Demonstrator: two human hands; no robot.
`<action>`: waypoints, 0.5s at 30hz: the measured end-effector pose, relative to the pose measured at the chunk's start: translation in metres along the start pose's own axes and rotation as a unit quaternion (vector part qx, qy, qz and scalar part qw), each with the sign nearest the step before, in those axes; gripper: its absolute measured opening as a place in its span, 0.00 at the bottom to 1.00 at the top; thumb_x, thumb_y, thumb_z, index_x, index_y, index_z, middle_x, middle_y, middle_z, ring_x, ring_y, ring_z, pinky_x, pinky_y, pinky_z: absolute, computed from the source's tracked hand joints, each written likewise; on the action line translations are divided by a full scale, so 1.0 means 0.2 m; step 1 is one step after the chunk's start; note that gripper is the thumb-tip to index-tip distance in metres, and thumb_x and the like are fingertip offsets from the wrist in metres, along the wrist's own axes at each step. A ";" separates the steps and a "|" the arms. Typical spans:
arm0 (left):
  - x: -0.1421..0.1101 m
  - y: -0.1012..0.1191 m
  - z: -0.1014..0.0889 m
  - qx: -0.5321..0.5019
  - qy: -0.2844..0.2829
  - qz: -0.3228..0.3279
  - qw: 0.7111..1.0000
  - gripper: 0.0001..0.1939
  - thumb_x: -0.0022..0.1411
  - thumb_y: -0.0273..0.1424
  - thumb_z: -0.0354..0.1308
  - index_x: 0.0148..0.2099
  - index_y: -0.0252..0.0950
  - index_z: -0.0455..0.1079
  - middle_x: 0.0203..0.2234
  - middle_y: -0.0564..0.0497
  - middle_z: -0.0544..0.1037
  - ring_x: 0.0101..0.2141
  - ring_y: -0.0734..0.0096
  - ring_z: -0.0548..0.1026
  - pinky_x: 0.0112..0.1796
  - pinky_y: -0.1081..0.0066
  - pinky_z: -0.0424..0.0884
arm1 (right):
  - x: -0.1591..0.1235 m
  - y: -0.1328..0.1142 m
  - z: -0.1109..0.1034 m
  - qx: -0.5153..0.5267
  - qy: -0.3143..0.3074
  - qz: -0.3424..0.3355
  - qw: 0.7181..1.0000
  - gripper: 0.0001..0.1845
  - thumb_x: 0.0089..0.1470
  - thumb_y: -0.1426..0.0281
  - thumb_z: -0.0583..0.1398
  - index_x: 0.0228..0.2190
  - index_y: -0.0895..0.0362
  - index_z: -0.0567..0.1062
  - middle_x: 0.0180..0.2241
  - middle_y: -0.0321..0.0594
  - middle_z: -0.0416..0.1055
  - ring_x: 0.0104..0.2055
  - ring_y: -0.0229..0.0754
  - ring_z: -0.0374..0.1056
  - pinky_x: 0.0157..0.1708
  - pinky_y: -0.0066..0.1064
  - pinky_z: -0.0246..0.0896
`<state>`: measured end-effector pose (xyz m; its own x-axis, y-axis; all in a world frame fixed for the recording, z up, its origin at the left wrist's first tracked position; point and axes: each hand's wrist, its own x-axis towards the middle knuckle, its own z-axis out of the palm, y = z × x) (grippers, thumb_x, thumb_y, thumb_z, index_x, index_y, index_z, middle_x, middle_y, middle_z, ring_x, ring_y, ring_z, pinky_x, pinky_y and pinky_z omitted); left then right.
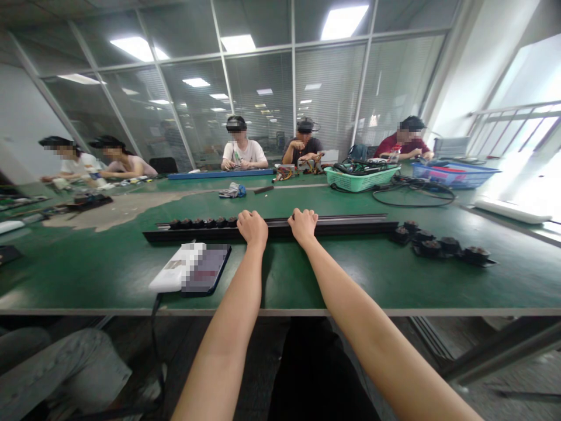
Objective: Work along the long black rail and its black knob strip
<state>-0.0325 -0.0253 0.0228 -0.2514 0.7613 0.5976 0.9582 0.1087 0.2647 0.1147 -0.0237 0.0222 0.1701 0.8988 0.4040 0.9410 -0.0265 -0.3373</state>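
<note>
Gripping: left hand [253, 229] and right hand [303, 228] apart, fingers curled over the long black rail [315, 227]
Rail: crosswise on the green workbench [87, 275], near its edge
Left: black round fittings [201, 223] lined along the rail; white pack [175, 268] touching dark tablet [207, 269]
Right: black fittings cluster [438, 245] beside rail's end
Far: green basket [362, 179], blue basket [453, 174], seated co-workers [302, 143]

dark screen [205, 269] blurred | rail [337, 225] partly hidden under left hand [253, 228] and right hand [303, 227] | distant parts [284, 173] too small to tell
</note>
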 end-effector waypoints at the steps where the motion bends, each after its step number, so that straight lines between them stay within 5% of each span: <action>1: 0.00 0.00 0.00 0.000 0.000 0.000 1.000 0.21 0.72 0.24 0.43 0.52 0.31 0.77 0.53 0.32 0.75 0.57 0.46 0.69 0.56 0.53 0.66 | 0.00 0.00 0.00 0.000 0.001 0.003 1.000 0.17 0.70 0.67 0.53 0.49 0.56 0.80 0.51 0.56 0.76 0.55 0.55 0.65 0.54 0.42 0.53; 15: 0.00 0.01 -0.02 0.002 -0.006 0.006 1.000 0.21 0.71 0.24 0.43 0.51 0.32 0.78 0.52 0.32 0.75 0.57 0.46 0.70 0.55 0.52 0.67 | -0.01 0.01 -0.02 0.002 0.008 0.021 1.000 0.17 0.69 0.69 0.53 0.48 0.57 0.80 0.50 0.57 0.76 0.55 0.55 0.66 0.53 0.42 0.53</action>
<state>-0.0318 -0.0286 0.0257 -0.2387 0.7705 0.5910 0.9616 0.1025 0.2547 0.1172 -0.0268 0.0243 0.2137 0.8902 0.4024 0.9317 -0.0618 -0.3579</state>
